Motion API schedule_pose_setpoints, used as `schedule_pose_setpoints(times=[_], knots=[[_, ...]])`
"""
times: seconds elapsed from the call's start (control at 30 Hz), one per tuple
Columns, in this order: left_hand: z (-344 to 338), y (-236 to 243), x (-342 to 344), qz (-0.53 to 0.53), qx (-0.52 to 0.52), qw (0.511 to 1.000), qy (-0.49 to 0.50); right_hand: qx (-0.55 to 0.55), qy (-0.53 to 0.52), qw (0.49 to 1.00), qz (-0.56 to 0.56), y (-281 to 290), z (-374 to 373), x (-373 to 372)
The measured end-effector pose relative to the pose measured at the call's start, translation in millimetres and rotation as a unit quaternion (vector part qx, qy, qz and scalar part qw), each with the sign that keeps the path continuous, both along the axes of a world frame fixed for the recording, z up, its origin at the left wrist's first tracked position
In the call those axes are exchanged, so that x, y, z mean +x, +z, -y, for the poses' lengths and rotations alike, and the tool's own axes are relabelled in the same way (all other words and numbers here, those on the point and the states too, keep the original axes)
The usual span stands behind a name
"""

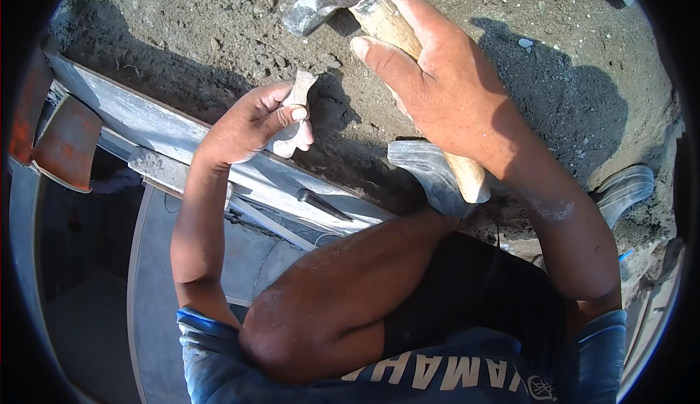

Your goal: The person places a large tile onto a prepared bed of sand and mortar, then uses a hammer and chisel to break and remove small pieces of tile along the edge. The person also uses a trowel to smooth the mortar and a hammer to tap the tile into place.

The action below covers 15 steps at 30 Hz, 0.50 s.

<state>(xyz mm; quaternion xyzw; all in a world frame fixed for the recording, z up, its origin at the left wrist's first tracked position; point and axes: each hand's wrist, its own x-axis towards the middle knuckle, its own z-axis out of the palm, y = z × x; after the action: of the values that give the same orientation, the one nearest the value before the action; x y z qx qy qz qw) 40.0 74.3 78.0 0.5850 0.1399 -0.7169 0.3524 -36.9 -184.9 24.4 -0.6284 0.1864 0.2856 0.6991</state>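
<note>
My right hand point(463, 87) is wrapped round the wooden handle of a hammer point(386, 21). Its grey, dusty metal head lies at the top of the view, close above the damp sand. The handle's butt end sticks out below my wrist. To the left, my left hand point(251, 121) pinches a thin, pale grey shard point(302, 87) between thumb and fingers. It looks like a broken bit of tile or stone, and my fingers cover part of it. The shard and the hammer are apart. A dark, tapered tool point(324, 205) rests on the ledge below my left hand.
Rough grey sand or mortar point(219, 25) spreads across the top. A long pale slab edge point(131, 101) borders it, with a lower area beyond. Orange-stained containers point(68, 141) stand at far left. My grey shoes point(430, 174) are on the sand, one bent knee between my arms.
</note>
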Motion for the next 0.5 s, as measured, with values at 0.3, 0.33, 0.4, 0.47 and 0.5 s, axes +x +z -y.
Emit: schedule_pose_setpoints(times=[0.3, 0.33, 0.4, 0.47, 0.5], knots=[[3.1, 0.5, -2.0, 0.003, 0.012, 1.000, -0.009, -0.034, 0.049, 0.998, 0.008, -0.5, -11.5, -16.6], [3.1, 0.8, -2.4, 0.005, 0.011, 1.000, -0.003, -0.023, 0.059, 0.998, 0.006, 2.4, -10.5, -17.3], [4.2, 1.5, -3.3, 0.007, 0.008, 1.000, 0.008, -0.032, 0.030, 0.998, 0.035, 1.4, -11.7, -21.0], [6.7, 3.5, -6.0, 0.017, -0.016, 1.000, -0.006, -0.002, 0.043, 0.999, -0.028, 6.9, -1.6, -7.9], [9.3, 4.3, -7.1, 0.021, -0.029, 0.999, -0.013, 0.004, 0.039, 0.999, -0.036, 7.4, -0.8, -7.1]])
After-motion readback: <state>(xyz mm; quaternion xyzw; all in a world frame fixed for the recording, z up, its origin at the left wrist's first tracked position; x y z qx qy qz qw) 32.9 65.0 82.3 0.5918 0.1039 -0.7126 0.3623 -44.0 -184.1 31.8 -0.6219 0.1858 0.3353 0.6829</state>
